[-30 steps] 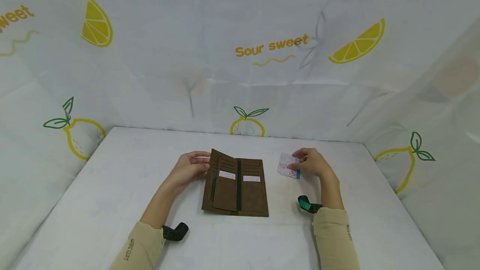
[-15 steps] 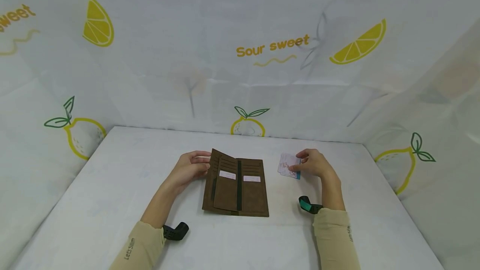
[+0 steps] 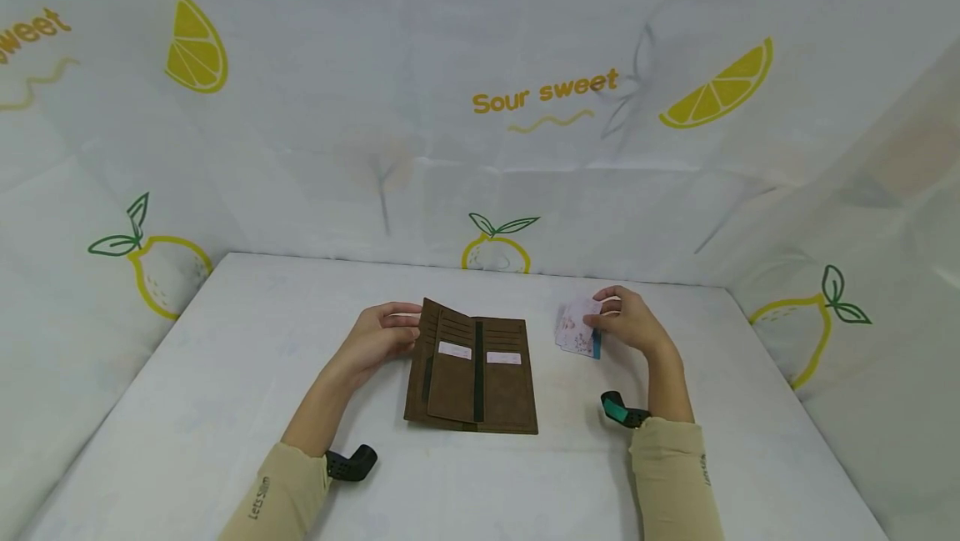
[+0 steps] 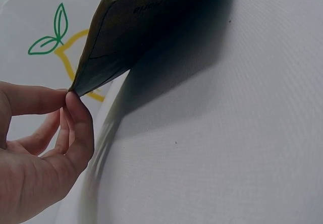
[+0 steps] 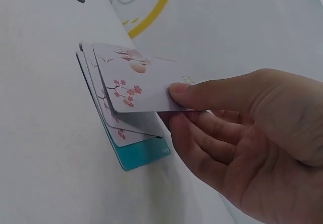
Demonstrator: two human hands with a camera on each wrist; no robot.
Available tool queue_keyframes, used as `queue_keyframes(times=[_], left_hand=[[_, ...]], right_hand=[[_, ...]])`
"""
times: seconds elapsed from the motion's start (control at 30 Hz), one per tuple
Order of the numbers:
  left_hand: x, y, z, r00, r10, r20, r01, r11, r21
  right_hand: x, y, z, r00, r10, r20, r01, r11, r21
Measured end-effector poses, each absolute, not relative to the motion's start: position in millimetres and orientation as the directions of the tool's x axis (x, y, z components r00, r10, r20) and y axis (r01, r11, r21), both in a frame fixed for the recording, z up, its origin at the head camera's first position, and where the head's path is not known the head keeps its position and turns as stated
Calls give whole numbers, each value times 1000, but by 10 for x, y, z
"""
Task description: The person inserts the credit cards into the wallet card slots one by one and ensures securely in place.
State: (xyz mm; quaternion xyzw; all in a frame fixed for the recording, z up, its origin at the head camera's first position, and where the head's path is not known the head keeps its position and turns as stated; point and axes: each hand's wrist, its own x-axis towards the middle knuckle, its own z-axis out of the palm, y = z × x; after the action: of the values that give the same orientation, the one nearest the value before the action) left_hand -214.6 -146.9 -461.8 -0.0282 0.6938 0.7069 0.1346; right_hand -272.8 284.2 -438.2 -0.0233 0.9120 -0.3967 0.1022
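Observation:
A brown bifold wallet (image 3: pixel 507 395) lies opened out on the white table, its left flap raised. A white card peeks from a slot on each side of it. My left hand (image 3: pixel 378 343) pinches the edge of that flap between thumb and fingers; the left wrist view shows the flap's dark outer side (image 4: pixel 136 30). To the wallet's right, my right hand (image 3: pixel 632 320) pinches a white card (image 5: pixel 144 80) with a pink blossom print. Beneath this card, fanned out, are more white cards (image 5: pixel 113 123) and a teal card (image 5: pixel 144 154) at the bottom.
The white table (image 3: pixel 465 491) runs back to a white cloth backdrop (image 3: pixel 315 191) printed with lemons and words. Black wrist devices (image 3: pixel 351 464) sit at both cuffs of the beige sleeves (image 3: pixel 671 474).
My right hand has moved slightly up and right, raising the top card from the cards below. My left hand and the wallet have stayed in place.

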Motion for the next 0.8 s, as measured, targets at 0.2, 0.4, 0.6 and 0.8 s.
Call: queue_keyframes(times=[0.2, 0.4, 0.6, 0.8], left_hand=[[-2134, -1467, -4601, -961, 156, -226, -229, -3, 973], [-2134, -1462, -4606, -961, 157, -226, -231, -8, 973], [-2136, -1472, -4619, -962, 157, -224, -229, -12, 973], [-2145, -1482, -4619, -961, 158, -227, -230, -3, 973]], right_hand=[[-2759, 2726, -4369, -975, -180, -128, -5, 598, -801], [-2779, 2533, -4348, -969, -225, -103, -32, 525, -851], [-2795, 2350, -4349, -965, -245, -91, -35, 465, -885], [-2809, 2226, -4396, -957, -275, -89, -47, 453, -890]])
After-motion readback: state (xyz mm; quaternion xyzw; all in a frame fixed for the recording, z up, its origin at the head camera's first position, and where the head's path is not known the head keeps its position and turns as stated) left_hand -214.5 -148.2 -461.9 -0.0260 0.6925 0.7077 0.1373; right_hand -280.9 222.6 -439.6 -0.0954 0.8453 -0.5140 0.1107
